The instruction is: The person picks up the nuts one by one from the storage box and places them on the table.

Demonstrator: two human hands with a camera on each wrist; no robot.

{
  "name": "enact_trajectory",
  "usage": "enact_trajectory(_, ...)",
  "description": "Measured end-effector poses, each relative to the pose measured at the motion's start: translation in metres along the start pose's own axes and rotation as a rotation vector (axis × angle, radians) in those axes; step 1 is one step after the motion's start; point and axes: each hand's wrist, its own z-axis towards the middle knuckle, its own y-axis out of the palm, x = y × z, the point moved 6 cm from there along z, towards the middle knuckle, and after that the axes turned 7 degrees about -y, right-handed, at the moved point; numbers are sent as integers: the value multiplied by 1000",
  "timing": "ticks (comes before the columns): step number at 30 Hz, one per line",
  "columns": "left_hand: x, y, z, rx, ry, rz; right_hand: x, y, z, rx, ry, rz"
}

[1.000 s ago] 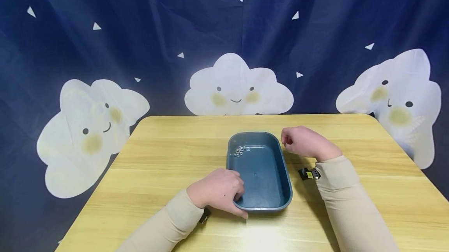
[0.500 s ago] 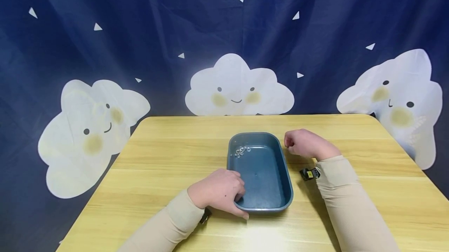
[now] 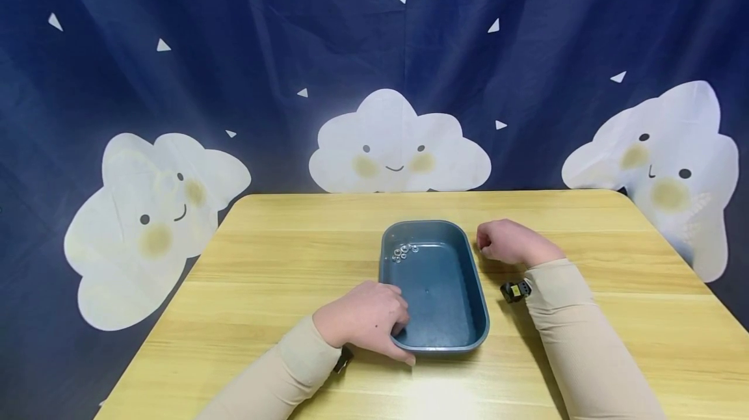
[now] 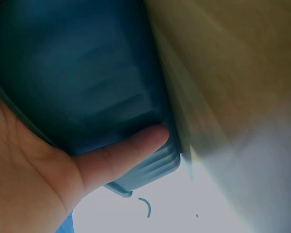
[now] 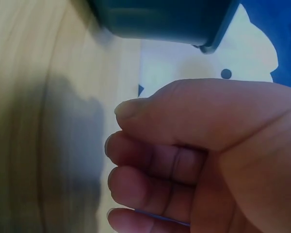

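Note:
A dark blue-green rectangular tray (image 3: 441, 303) stands on the table. Several small, clear, shiny round pieces (image 3: 401, 252) lie in its far left corner; whether they are beads or rings is too small to tell. My left hand (image 3: 365, 316) grips the tray's near left corner, fingers over the rim inside and thumb (image 4: 131, 153) along the outer wall. To the right of the tray's far end, apart from it, is my right hand (image 3: 512, 241). Its fingers (image 5: 131, 187) are curled and the thumb lies against the index finger; nothing shows between them.
The light wooden table (image 3: 281, 244) extends on all sides of the tray. Behind it hangs a dark blue curtain (image 3: 351, 30) with white clouds. Black wrist cameras, such as the right one (image 3: 515, 290), sit under the sleeves.
My right hand has moved slightly right and nearer, away from the tray. A tiny shiny spot at its fingertips one second ago no longer shows. Left hand and tray stay put.

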Motion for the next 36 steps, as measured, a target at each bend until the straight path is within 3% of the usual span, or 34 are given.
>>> enact_trajectory(17,0,0,1,-7,3,6,4,10,1,-52,34,-16)
enact_trajectory(26,1,-2,0,23,15,-4,6,10,3,-64,48,-46)
enact_trajectory(36,1,-2,1,-2,11,-2,4,5,-1,-42,58,-30)
